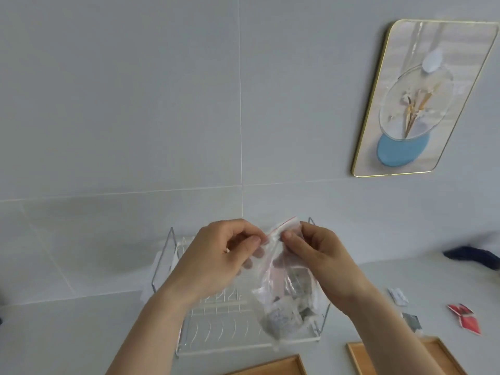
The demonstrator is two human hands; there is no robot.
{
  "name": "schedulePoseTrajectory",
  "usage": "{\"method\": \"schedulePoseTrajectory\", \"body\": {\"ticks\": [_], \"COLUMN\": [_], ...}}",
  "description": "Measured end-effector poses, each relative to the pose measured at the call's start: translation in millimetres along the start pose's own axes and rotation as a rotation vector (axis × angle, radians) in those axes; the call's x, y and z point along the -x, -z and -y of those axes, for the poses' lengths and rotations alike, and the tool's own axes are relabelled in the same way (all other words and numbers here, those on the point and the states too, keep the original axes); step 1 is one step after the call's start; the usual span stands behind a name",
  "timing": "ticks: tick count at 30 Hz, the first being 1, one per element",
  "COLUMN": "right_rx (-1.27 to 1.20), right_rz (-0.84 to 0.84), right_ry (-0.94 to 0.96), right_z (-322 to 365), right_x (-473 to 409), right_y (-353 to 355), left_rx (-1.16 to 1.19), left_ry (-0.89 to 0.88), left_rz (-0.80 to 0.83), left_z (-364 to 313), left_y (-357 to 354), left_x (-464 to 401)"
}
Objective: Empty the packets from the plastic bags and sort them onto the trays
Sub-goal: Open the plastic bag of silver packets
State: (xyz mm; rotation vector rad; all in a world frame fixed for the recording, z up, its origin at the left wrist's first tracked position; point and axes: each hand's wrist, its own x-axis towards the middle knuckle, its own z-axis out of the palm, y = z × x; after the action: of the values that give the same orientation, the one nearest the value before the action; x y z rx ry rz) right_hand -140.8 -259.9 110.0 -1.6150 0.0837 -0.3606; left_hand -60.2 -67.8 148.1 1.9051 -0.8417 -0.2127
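A clear plastic zip bag point(286, 301) with a red seal strip hangs in the air above the table, with several small packets bunched at its bottom. My left hand point(216, 261) pinches the left side of the bag's top edge. My right hand point(319, 255) pinches the right side of the same edge, thumbs close together at the seal. Two wooden trays lie at the bottom: one tray point(284, 366) left of centre, the other tray point(443, 353) to the right, partly hidden by my right forearm. Whether the seal is open is unclear.
A white wire dish rack point(216, 328) stands behind the bag against the tiled wall. Loose packets lie on the table at right: a red one point(465, 318), a white one point(397, 295), a grey one point(412, 322). Dark cloth point(473, 257) sits far right. A framed picture point(422, 98) hangs above.
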Motion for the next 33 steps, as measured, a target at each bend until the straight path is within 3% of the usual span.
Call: {"method": "schedulePoseTrajectory", "body": {"ticks": [4,7,9,13,19,23,26,30,33], "right_rx": [0.047,0.184,0.174,-0.034,-0.303,-0.373,-0.188,0.091,0.276], "right_rz": [-0.073,-0.351,-0.444,-0.280,-0.243,-0.189,-0.140,-0.128,-0.249], "right_ry": [-0.176,-0.283,-0.402,-0.637,-0.853,-0.871,-0.816,-0.740,-0.700], "right_z": [-51.1,-99.0,-123.7,-147.6,-168.8,-179.5,-185.1,-186.5,-191.2], "right_x": [41.9,72.6,90.8,109.6,119.6,124.6,129.0,131.0,129.0], "right_y": [13.7,13.4,6.5,-15.2,-19.2,-11.1,-7.0,-8.8,8.5], "left_rx": [0.095,0.143,0.143,0.129,0.277,0.419,0.501,0.296,0.048], "left_ry": [0.199,0.340,0.416,0.583,0.781,0.863,0.900,0.802,0.753], "left_rz": [0.118,0.144,0.140,0.084,-0.010,-0.022,-0.055,-0.079,-0.294], "left_z": [34.6,65.5,85.7,115.5,135.6,143.2,144.2,140.0,153.6], "left_y": [-48.7,-87.1,-111.2,-149.0,-172.6,-178.2,-181.7,-185.5,-163.5], "left_x": [24.5,45.4,59.7,80.7,100.3,107.1,111.2,114.5,114.1]}}
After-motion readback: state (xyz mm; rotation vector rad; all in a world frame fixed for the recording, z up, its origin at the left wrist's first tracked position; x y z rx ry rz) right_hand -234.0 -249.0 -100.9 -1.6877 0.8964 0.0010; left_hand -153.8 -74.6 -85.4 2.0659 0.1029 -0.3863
